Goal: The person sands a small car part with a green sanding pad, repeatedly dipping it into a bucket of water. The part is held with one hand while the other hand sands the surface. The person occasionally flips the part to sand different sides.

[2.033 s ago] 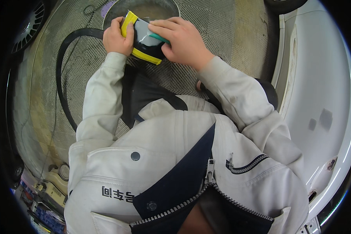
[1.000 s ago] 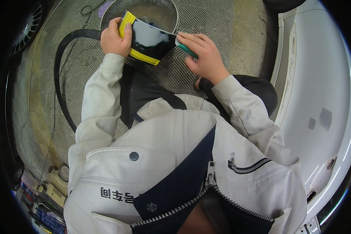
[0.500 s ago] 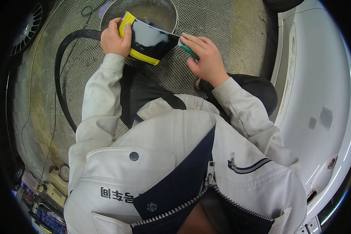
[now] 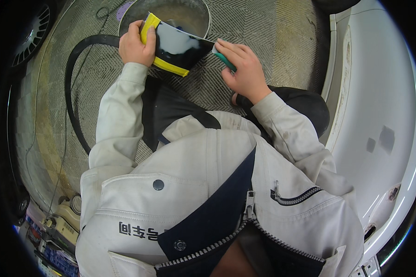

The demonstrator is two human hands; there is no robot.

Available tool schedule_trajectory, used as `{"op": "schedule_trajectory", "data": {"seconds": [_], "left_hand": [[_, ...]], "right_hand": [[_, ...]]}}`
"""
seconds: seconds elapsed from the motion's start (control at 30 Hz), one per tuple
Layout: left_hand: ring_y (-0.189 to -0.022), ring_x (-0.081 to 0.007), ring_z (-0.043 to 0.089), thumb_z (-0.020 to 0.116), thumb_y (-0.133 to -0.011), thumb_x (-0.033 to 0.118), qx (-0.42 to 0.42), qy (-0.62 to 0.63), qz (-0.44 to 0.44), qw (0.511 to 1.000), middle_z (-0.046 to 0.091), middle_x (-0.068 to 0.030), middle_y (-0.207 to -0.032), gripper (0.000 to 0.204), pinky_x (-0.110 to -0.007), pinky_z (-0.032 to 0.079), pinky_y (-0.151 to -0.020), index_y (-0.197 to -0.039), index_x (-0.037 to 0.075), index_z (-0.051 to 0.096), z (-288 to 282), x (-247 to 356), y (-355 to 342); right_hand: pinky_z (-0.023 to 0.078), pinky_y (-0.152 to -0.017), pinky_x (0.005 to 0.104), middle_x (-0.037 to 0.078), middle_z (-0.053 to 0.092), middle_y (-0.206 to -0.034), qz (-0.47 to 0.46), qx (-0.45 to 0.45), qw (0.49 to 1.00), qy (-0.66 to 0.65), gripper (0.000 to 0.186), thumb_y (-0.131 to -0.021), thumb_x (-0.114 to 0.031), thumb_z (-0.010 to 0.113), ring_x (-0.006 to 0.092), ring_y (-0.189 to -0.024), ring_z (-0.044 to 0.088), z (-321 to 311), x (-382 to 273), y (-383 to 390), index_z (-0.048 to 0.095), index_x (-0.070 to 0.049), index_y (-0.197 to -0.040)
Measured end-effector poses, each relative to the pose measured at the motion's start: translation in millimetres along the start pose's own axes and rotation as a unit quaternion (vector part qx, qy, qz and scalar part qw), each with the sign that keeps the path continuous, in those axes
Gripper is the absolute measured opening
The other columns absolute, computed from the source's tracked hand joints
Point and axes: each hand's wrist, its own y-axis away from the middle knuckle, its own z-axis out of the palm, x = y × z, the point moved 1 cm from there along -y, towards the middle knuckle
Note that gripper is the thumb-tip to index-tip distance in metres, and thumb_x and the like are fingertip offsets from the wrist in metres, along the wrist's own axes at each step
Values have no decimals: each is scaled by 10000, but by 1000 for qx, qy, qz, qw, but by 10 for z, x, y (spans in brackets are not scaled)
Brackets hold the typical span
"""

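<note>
My left hand [image 4: 138, 45] is closed on the left end of a glossy black car part [image 4: 182, 62], its thumb over the top. Yellow masking tape [image 4: 170, 66] runs along the part's left and near edges, and its upper face carries a pale grey patch or reflection. At the part's right end my right hand [image 4: 245, 66] grips a green sanding block [image 4: 225, 60] with a pale grey sheet at its tip, which touches or nearly touches the part's corner. The fingers hide the rest of the block.
Behind the part stands a round bucket [image 4: 203, 18] with murky liquid. A black hose [image 4: 70, 87] curves across the patterned floor on the left. A light grey car body panel [image 4: 370, 92] with darker patches rises close on my right. Tools and a beige machine [image 4: 62, 231] sit lower left.
My right hand and the sanding block have shifted very slightly to the right. The left hand and the part stay almost where they were.
</note>
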Motion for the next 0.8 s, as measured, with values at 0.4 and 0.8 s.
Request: {"op": "schedule_trajectory", "data": {"seconds": [0.4,0.8], "left_hand": [[-1012,-452,763,737,-1077,458,8,-5,9,1000,827,-179,-1053,436,-553,572,-923,-1296,80,747,-6,11,-3],[-1011,-453,763,740,-1073,452,4,-12,3,1000,826,-180,-1038,433,-551,574,-926,-1286,74,754,-9,33,-8]], "right_hand": [[624,-1085,467,28,773,-1535,-13,7,1000,18,680,-783,-85,732,343,-1242,736,-2,-18,-16,787,-128,-1460],[616,-1071,501,3,779,-1527,-20,11,999,23,673,-779,-104,737,360,-1258,735,36,14,-37,791,-158,-1447]]}}
